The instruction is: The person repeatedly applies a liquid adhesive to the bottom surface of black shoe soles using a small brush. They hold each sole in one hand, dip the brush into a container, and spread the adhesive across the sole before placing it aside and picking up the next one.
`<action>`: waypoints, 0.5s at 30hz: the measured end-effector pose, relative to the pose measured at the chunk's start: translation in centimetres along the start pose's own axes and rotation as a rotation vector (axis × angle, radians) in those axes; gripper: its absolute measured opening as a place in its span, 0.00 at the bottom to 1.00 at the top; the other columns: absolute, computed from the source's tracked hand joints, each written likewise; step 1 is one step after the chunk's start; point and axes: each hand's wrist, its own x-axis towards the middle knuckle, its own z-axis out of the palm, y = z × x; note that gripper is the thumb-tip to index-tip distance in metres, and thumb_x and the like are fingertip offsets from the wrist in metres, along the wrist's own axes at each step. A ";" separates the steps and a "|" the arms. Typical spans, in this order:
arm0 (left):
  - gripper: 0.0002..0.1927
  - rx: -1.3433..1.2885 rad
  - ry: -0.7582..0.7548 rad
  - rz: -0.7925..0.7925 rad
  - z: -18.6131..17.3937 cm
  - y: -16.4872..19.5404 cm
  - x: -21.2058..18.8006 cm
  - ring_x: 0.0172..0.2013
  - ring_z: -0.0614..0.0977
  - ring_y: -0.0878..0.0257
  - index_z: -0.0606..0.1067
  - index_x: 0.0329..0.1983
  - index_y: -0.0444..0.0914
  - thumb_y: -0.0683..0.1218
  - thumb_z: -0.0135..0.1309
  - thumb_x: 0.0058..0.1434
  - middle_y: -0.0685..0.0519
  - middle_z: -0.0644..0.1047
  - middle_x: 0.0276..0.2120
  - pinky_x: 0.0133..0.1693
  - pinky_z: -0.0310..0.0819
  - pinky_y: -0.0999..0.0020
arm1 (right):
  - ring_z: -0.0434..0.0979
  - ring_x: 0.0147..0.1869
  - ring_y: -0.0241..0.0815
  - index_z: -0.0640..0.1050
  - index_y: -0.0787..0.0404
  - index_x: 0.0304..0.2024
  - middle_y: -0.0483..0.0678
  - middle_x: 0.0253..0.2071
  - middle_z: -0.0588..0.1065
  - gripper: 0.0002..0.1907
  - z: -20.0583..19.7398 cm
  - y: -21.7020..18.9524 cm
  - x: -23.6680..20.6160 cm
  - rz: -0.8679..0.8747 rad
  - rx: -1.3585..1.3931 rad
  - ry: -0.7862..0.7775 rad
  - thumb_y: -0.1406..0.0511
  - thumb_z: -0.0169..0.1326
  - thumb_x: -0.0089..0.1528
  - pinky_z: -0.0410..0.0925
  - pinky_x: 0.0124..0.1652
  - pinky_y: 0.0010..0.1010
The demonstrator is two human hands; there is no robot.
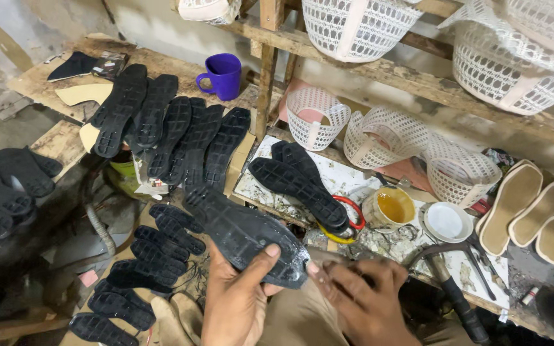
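A rough wooden workbench (418, 83) with a shelf above it fills the view, stained and cluttered. White perforated plastic baskets (354, 25) sit on the shelf, and smaller white lattice shoe uppers (383, 134) rest below them. To the left, a row of black rubber shoe soles (174, 128) lies overlapping, tread side up, and more black soles (149, 256) are heaped lower down near the person's knees. Two further black soles (302, 182) lie on a paint-spattered board at centre. Tan insoles (527, 205) lie at the far right.

The person's left hand (238, 301) grips one black rubber sole (245, 234) from beneath, thumb pressed over its heel end, holding it tilted just above the lap. The right hand (360, 295) has its fingers curled, the fingertips touching the same sole's heel edge.

Smaller items sit behind: a purple mug (222, 75), a yellowish pot of glue (389, 208), a white dish (447, 222), and a dark-handled hammer (456, 288).
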 end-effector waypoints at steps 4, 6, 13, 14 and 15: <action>0.37 0.014 0.027 0.099 0.7 -0.1 0.0 0.36 0.84 0.60 0.57 0.66 0.48 0.30 0.51 0.56 0.47 0.77 0.42 0.33 0.86 0.58 | 0.63 0.49 0.41 0.83 0.43 0.48 0.34 0.49 0.72 0.19 0.5 -1.5 -1.0 0.014 -0.009 0.021 0.60 0.60 0.54 0.54 0.53 0.41; 0.41 0.016 0.057 0.125 1.0 -0.2 -0.2 0.34 0.83 0.61 0.57 0.68 0.52 0.30 0.51 0.54 0.49 0.77 0.42 0.31 0.85 0.60 | 0.62 0.48 0.40 0.85 0.47 0.50 0.33 0.47 0.72 0.19 0.9 -2.0 -1.0 0.150 -0.056 0.023 0.64 0.62 0.56 0.54 0.54 0.39; 0.42 0.034 0.111 0.200 0.7 -0.8 0.0 0.34 0.82 0.64 0.54 0.66 0.55 0.31 0.54 0.54 0.53 0.77 0.41 0.26 0.79 0.68 | 0.61 0.48 0.42 0.84 0.45 0.51 0.34 0.46 0.72 0.20 0.7 -2.4 -1.0 0.112 -0.073 0.017 0.63 0.58 0.55 0.53 0.52 0.41; 0.42 0.058 0.131 0.196 0.5 -1.1 0.1 0.35 0.82 0.64 0.55 0.66 0.55 0.31 0.55 0.54 0.53 0.77 0.41 0.26 0.77 0.69 | 0.61 0.49 0.42 0.83 0.42 0.51 0.33 0.47 0.71 0.19 1.0 -2.6 -1.0 0.084 -0.083 0.033 0.62 0.58 0.56 0.53 0.53 0.41; 0.42 0.083 0.150 0.194 0.2 -1.3 0.3 0.35 0.82 0.64 0.55 0.66 0.55 0.31 0.55 0.54 0.53 0.77 0.41 0.26 0.75 0.69 | 0.61 0.50 0.42 0.82 0.39 0.52 0.33 0.47 0.71 0.19 1.3 -2.8 -1.1 0.056 -0.094 0.051 0.62 0.58 0.58 0.53 0.54 0.41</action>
